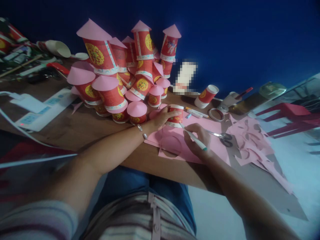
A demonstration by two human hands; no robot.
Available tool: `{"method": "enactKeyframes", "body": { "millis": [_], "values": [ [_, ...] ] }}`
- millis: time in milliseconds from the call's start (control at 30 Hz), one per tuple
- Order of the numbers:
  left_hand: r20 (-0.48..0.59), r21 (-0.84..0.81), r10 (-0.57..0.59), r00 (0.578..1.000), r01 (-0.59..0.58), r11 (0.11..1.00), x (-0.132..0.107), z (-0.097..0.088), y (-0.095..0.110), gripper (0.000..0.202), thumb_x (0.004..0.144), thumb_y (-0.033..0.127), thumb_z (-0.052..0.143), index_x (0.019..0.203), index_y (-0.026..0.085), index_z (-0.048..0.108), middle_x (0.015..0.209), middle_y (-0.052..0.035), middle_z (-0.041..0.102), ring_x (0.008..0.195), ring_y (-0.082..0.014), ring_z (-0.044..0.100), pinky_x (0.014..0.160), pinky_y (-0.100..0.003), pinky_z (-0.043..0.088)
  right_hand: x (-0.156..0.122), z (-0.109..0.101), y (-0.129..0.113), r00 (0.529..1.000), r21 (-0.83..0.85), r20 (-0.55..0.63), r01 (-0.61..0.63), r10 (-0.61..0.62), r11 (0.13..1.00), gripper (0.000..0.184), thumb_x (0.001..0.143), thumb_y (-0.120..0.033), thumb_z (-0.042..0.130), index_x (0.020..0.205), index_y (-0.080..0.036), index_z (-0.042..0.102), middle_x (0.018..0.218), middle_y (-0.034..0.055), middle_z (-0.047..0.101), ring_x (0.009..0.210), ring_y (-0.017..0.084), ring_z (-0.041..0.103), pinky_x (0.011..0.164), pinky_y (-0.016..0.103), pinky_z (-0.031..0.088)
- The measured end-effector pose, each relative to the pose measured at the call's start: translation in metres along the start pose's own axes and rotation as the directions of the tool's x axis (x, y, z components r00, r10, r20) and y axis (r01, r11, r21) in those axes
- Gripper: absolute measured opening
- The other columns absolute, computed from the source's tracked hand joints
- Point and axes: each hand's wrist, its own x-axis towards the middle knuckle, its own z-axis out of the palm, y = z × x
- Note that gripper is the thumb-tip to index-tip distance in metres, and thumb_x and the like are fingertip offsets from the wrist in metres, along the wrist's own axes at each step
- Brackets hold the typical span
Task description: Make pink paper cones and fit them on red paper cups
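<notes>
My left hand (163, 118) is wrapped round a red paper cup (175, 117), holding it on the pink paper (212, 131). A white pen with a green end (200, 144) is pinched in my right hand (197, 133). Its tip is at the cup's lower edge; I cannot tell whether it touches. Near my right hand lie scissors (226, 138) with dark handles. A round outline (172, 144) shows in the pink paper below the cup. Left of my left hand, several red cups with pink cone tops (137, 110) are stacked up.
A power strip (46, 108) with a plugged-in charger lies at left. Pink paper scraps (252, 140) cover the table's right side. Behind are a tape roll (216, 114), more stacked cups (207, 96) and a glue-stick-like tube (196, 112). A red stool (287, 115) stands at right.
</notes>
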Motion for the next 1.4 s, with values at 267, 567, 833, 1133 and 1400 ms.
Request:
{"method": "enactKeyframes", "body": {
  "millis": [267, 567, 833, 1133, 1400],
  "values": [
    [-0.008, 0.063, 0.014, 1.0, -0.013, 0.998, -0.001, 0.0013, -0.0013, 0.052, 0.068, 0.033, 0.083, 0.113, 0.019, 0.061, 0.097, -0.0034, 0.07, 0.084, -0.0145, 0.066, 0.077, -0.029, 0.052, 0.0002, -0.0005, -0.0076, 0.989, -0.001, 0.055, 0.137, -0.137, 0.991, 0.015, 0.091, -0.012, 0.063, 0.101, -0.023, 0.06, 0.08, 0.0013, 0.071, 0.068, 0.015, 0.069, 0.059, 0.025, 0.054],
    [-0.007, 0.101, 0.047, 0.999, -0.046, 0.994, -0.0029, 0.0039, -0.0009, 0.053, 0.068, 0.035, 0.084, 0.112, 0.019, 0.06, 0.1, -0.0025, 0.066, 0.086, -0.0142, 0.063, 0.078, -0.03, 0.05, 0.0015, -0.0004, -0.0084, 0.984, -0.038, 0.075, 0.167, -0.164, 0.985, 0.015, 0.091, -0.011, 0.062, 0.099, -0.022, 0.059, 0.078, 0.0011, 0.069, 0.065, 0.014, 0.066, 0.058, 0.025, 0.051],
    [0.006, 0.11, 0.078, 0.997, -0.079, 0.991, -0.0009, 0.0019, -0.0043, 0.049, 0.07, 0.034, 0.083, 0.111, 0.02, 0.062, 0.1, -0.0024, 0.066, 0.087, -0.0137, 0.063, 0.081, -0.031, 0.05, 0.0016, -0.0016, -0.0089, 0.987, -0.059, 0.086, 0.141, -0.136, 0.988, 0.013, 0.091, -0.011, 0.061, 0.097, -0.022, 0.059, 0.077, 0.0008, 0.068, 0.064, 0.015, 0.066, 0.057, 0.026, 0.05],
    [-0.003, 0.119, 0.079, 0.997, -0.078, 0.99, -0.0005, 0.0028, -0.0039, 0.051, 0.067, 0.035, 0.085, 0.109, 0.019, 0.062, 0.1, -0.0026, 0.066, 0.088, -0.0141, 0.062, 0.079, -0.029, 0.048, 0.0016, -0.0011, -0.0077, 0.985, -0.059, 0.112, 0.136, -0.129, 0.989, 0.011, 0.093, -0.013, 0.06, 0.096, -0.023, 0.06, 0.077, 0.0008, 0.067, 0.064, 0.014, 0.065, 0.057, 0.026, 0.05],
    [-0.001, 0.117, 0.065, 0.998, -0.064, 0.991, -0.0009, 0.0032, -0.0036, 0.054, 0.065, 0.037, 0.086, 0.11, 0.02, 0.061, 0.099, -0.0021, 0.065, 0.087, -0.0151, 0.062, 0.077, -0.03, 0.048, 0.0036, -0.002, -0.0071, 0.978, -0.044, 0.119, 0.178, -0.172, 0.983, 0.014, 0.092, -0.01, 0.059, 0.1, -0.022, 0.059, 0.076, 0.0007, 0.066, 0.064, 0.015, 0.064, 0.055, 0.025, 0.049]
  ]
}}
